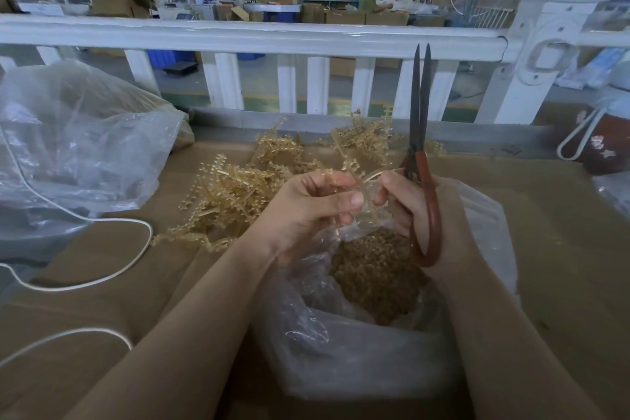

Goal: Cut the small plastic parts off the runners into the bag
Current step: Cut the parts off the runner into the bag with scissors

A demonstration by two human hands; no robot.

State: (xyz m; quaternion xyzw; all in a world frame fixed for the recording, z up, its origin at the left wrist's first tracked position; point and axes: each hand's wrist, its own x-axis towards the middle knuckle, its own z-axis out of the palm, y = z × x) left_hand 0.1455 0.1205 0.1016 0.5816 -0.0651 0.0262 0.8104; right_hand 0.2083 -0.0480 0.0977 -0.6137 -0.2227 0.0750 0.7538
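Note:
My left hand [317,208] pinches a thin translucent amber runner [366,177] over the mouth of a clear plastic bag [341,351]. The bag holds a heap of small amber cut parts [378,280]. My right hand [426,211] grips red-handled scissors [421,133], blades nearly closed and pointing straight up, while its fingertips touch the same runner. A pile of uncut amber runners [238,194] lies on the cardboard just beyond my left hand, with more runners [368,136] behind the hands.
A large crumpled clear bag [78,147] sits at the left. A white cord [102,280] loops across the cardboard-covered table [562,249]. A white railing [272,41] bounds the far edge. A dark red floral pouch [603,143] lies at the right.

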